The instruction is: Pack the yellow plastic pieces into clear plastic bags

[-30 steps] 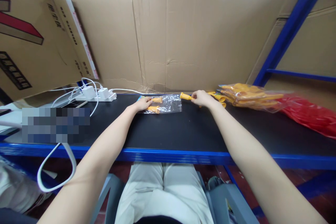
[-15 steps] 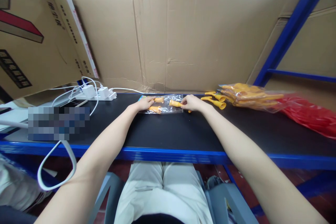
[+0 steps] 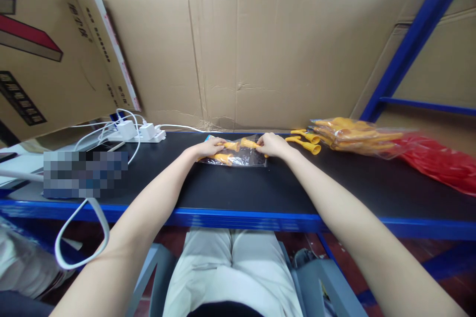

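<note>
A clear plastic bag (image 3: 251,158) lies on the black tabletop between my hands, its left end showing some blue. My left hand (image 3: 208,148) is closed at the bag's left part, fingertips on the narrow end of a yellow plastic horn (image 3: 232,146). Below that hand, a second yellow horn (image 3: 223,159) lies in the bag. My right hand (image 3: 273,145) pinches the narrow end of another yellow horn (image 3: 248,143), whose wide end points left into the bag. Some yellow shows under my right hand, mostly hidden.
Two loose yellow horns (image 3: 308,146) lie right of my right hand. Beyond them are a bag of several yellow horns (image 3: 345,133) and a red plastic bag (image 3: 439,161). A white power strip (image 3: 158,135) with cables stands at the left. Cardboard (image 3: 278,54) walls the back.
My left fingers have closed around a horn's narrow end and shifted it slightly right. The horn in my right hand has tilted, and the bag has slid a little right and nearer.
</note>
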A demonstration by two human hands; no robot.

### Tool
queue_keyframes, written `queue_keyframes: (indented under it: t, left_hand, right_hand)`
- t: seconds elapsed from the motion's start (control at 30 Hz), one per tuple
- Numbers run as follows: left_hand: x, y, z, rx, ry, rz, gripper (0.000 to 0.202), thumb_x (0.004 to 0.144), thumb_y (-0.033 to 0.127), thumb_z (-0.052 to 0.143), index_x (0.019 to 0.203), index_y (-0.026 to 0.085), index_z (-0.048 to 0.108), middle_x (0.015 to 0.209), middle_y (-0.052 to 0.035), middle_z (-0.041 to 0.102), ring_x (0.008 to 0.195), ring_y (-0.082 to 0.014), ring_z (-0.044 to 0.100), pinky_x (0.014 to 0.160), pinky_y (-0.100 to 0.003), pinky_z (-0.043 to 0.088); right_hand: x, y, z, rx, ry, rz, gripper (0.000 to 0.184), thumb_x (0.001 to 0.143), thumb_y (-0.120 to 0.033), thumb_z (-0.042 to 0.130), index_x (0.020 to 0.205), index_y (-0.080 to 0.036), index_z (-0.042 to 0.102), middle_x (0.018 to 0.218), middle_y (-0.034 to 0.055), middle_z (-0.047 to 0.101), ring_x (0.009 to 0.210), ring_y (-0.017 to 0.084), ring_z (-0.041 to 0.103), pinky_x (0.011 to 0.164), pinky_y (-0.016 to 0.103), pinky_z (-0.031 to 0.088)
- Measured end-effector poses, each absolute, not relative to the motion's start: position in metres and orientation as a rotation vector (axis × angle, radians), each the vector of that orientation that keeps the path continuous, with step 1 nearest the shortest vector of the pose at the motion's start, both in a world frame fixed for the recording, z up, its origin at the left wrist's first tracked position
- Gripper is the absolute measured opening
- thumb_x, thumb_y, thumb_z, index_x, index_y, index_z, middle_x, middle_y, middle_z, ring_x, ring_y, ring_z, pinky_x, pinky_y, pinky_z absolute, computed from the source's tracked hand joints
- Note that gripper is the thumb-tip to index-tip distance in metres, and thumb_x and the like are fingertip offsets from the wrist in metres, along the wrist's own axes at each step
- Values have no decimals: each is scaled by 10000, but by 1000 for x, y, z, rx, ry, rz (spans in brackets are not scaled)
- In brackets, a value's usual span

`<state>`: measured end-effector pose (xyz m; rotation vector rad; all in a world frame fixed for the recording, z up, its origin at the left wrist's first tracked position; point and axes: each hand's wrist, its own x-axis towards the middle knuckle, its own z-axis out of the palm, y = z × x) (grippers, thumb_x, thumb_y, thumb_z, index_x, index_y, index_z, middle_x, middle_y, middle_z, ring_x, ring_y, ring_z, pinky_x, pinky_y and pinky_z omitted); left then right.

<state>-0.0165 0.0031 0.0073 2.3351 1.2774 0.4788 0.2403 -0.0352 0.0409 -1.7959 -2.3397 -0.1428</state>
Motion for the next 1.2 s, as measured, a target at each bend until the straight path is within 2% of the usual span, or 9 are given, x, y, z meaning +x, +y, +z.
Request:
queue_keyframes:
  t: [0.2, 0.37, 0.53, 0.7, 0.97, 1.03, 1.1, 1.2]
  left_hand:
    - [-19, 6, 4, 2267, 1198, 527, 418, 782, 389, 443, 1156, 217, 516, 1184, -56, 530, 1073, -189, 507, 930, -295, 388]
    - [-16, 3, 6, 2309, 1204, 541, 430, 777, 375, 445, 1166, 209, 517, 1231, -63, 518, 1136, -201, 471, 976, -312, 346]
    - [-11, -7, 11, 2261, 1287, 543, 547, 789, 361, 428, 1303, 176, 391, 1369, -84, 402, 1230, -199, 393, 1031, -306, 276]
    - [-8, -10, 13, 2249, 1426, 514, 623, 793, 415, 416, 1343, 135, 325, 1417, -110, 326, 1282, -211, 329, 1052, -300, 235]
    - [-6, -13, 13, 2272, 1534, 559, 670, 788, 434, 420, 1340, 68, 318, 1414, -152, 315, 1294, -223, 311, 1052, -283, 235]
    - [-5, -14, 13, 2264, 1518, 556, 672, 786, 441, 425, 1346, 86, 312, 1416, -139, 316, 1286, -219, 327, 1047, -282, 246]
    - [-4, -15, 14, 2266, 1511, 534, 663, 791, 447, 417, 1346, 100, 314, 1417, -127, 320, 1281, -215, 336, 1047, -284, 249]
    - [-2, -15, 14, 2284, 1542, 511, 650, 803, 446, 395, 1343, 92, 318, 1410, -131, 333, 1278, -212, 339, 1046, -281, 247]
  right_hand:
    - [239, -36, 41, -1793, -2347, -130, 222, 695, -300, 552, 831, -221, 708, 833, 55, 688, 770, 196, 619, 596, 241, 400]
    - [237, -39, 41, -1716, -2404, -99, 208, 703, -303, 558, 814, -211, 707, 812, 49, 687, 722, 169, 609, 541, 222, 349]
    - [236, -43, 42, -1645, -2447, -134, 213, 728, -293, 540, 822, -212, 713, 742, 41, 681, 673, 152, 595, 519, 221, 313]
    - [234, -48, 46, -1645, -2486, -186, 230, 745, -334, 524, 735, -205, 714, 685, 43, 670, 649, 156, 591, 506, 230, 299]
    - [232, -55, 51, -1681, -2499, -34, 258, 782, -345, 487, 840, -248, 720, 509, -2, 612, 446, 121, 547, 547, 233, 380]
    - [232, -52, 49, -1688, -2469, -63, 263, 788, -348, 491, 894, -260, 715, 569, 10, 643, 523, 146, 592, 590, 249, 408]
    - [232, -47, 44, -1679, -2391, -106, 264, 772, -332, 524, 955, -263, 701, 728, 30, 687, 695, 185, 635, 650, 265, 431]
    - [233, -36, 34, -1624, -2247, -47, 290, 742, -290, 573, 1001, -223, 683, 966, 53, 676, 925, 217, 610, 761, 280, 443]
